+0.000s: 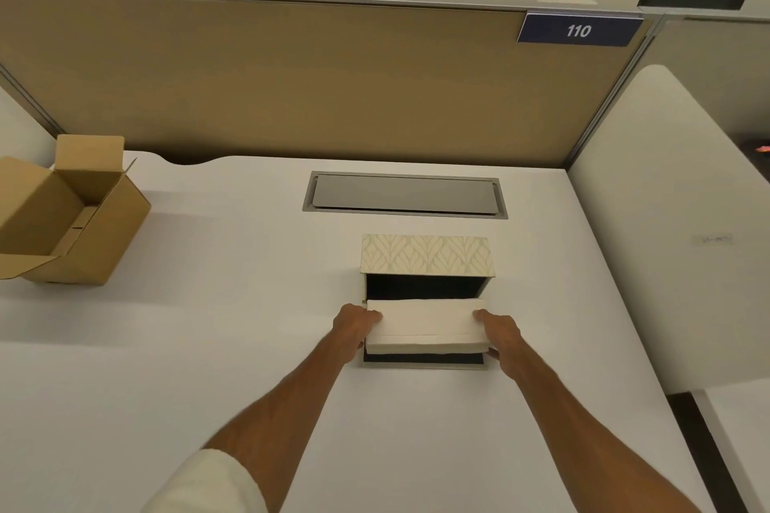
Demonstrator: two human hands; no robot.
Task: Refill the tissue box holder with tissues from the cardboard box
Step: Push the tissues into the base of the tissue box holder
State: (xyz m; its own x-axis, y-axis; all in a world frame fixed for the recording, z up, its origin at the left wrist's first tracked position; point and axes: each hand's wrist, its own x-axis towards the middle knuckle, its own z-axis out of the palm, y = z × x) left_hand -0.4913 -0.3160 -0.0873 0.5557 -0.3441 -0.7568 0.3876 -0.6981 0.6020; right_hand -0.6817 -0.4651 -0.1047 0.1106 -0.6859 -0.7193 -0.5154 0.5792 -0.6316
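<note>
A white stack of tissues hangs over the open tissue box holder in the middle of the desk. My left hand grips the stack's left end and my right hand grips its right end. The holder's patterned cream lid stands tilted back, and its inside is dark. The stack covers most of the holder's opening; a dark strip shows below it at the front. An open brown cardboard box lies at the desk's left edge, flaps spread, and its visible inside holds nothing.
A grey cable hatch is set into the white desk behind the holder. A tan partition with a "110" plate closes the back. A white side panel borders the right.
</note>
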